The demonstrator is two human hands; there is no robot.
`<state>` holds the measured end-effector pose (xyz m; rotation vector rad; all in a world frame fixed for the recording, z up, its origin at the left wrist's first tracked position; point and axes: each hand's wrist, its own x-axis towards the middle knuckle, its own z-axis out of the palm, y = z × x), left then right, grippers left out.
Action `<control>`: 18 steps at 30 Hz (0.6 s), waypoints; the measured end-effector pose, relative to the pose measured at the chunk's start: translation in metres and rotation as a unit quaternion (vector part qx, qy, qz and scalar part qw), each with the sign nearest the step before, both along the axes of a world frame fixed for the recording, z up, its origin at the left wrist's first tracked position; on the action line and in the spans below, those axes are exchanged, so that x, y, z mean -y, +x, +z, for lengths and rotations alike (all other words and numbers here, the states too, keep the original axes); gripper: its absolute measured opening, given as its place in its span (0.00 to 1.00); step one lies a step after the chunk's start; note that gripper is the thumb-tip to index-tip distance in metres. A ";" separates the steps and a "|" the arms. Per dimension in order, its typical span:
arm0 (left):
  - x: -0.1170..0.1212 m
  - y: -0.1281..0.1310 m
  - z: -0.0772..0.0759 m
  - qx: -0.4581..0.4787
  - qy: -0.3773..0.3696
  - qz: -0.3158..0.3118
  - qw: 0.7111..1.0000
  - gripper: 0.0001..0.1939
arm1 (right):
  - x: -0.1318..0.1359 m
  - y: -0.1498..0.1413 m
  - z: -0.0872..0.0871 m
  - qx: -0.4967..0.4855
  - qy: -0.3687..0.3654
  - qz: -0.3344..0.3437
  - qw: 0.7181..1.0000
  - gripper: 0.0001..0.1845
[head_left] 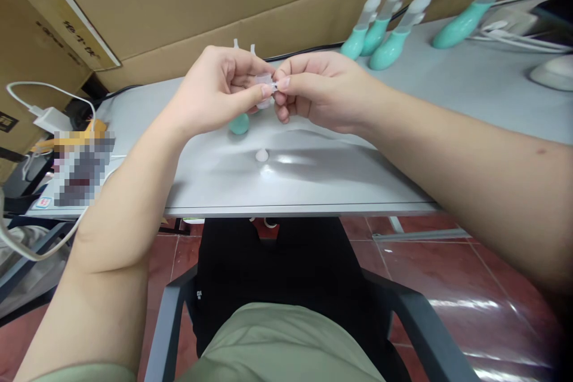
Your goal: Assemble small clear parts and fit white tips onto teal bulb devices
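Note:
My left hand [219,92] and my right hand [320,92] meet above the grey table [313,185]. Between their fingertips they pinch a small clear plastic piece [265,80]. A teal bulb [239,124] shows just below my left hand, and I cannot tell whether it joins the clear piece. A small white round cap [262,156] lies on the table under the hands.
Several teal bulbs with clear tapered tips [380,36] lie at the table's back right, one more [465,21] further right. Cardboard sheets [201,6] stand behind. White cables and a charger [49,119] lie at left. A dark chair [286,286] sits below.

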<state>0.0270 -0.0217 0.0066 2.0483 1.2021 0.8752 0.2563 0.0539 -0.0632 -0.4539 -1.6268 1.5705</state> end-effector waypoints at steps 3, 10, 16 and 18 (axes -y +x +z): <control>-0.001 0.000 0.000 -0.003 0.003 0.001 1.000 0.11 | 0.000 0.001 0.000 -0.006 -0.014 0.006 1.000 0.31; 0.004 0.001 0.008 -0.017 -0.016 0.010 1.000 0.24 | 0.007 0.001 0.005 0.034 0.004 0.000 0.999 0.34; 0.004 -0.003 0.010 -0.065 -0.006 0.018 0.998 0.21 | 0.004 0.004 0.009 0.040 -0.002 0.026 0.999 0.35; 0.003 -0.006 0.009 -0.058 -0.001 0.028 0.998 0.20 | 0.000 0.006 0.009 0.025 -0.014 0.019 0.999 0.33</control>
